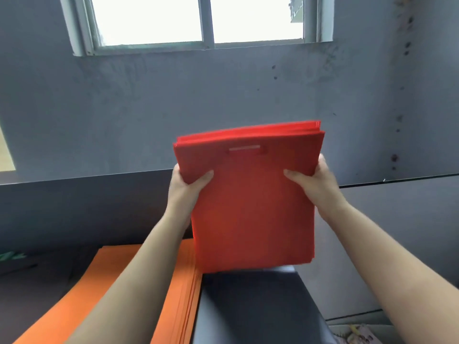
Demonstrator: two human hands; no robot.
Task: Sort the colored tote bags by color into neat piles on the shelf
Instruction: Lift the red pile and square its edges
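Grey wall and a bright window fill the top of my view, and a dark shelf sits low down. I see a neat orange pile lying flat on the shelf, so I think that color is already sorted. Just beside it on the right lies a flat black pile. I am holding a stack of red bags up in the air, above both piles. It stands upright and has not been put down yet, so red still needs its own spot. My left hand grips the stack's left edge, thumb in front. My right hand grips the right edge the same way. I cannot see if more bags are waiting.
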